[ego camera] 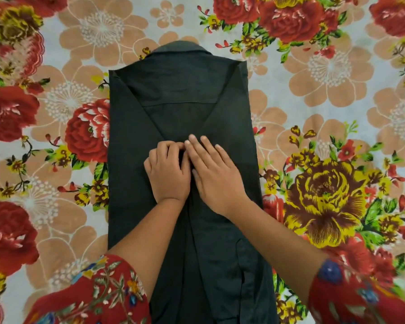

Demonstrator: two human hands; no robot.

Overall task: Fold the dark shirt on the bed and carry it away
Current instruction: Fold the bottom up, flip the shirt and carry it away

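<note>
The dark shirt [180, 94] lies face down along the middle of the bed, collar at the far end, both sides and sleeves folded in so it forms a long narrow strip. My left hand [167, 173] rests on its centre with fingers curled, pinching the cloth where the folded edges meet. My right hand [214, 174] lies flat beside it, fingers straight and pressing on the fabric, its fingertips touching the left hand's knuckles.
The flowered bedsheet [325, 118], with red and yellow roses on a pale ground, spreads out on both sides of the shirt. My red patterned sleeves fill the lower corners of the view.
</note>
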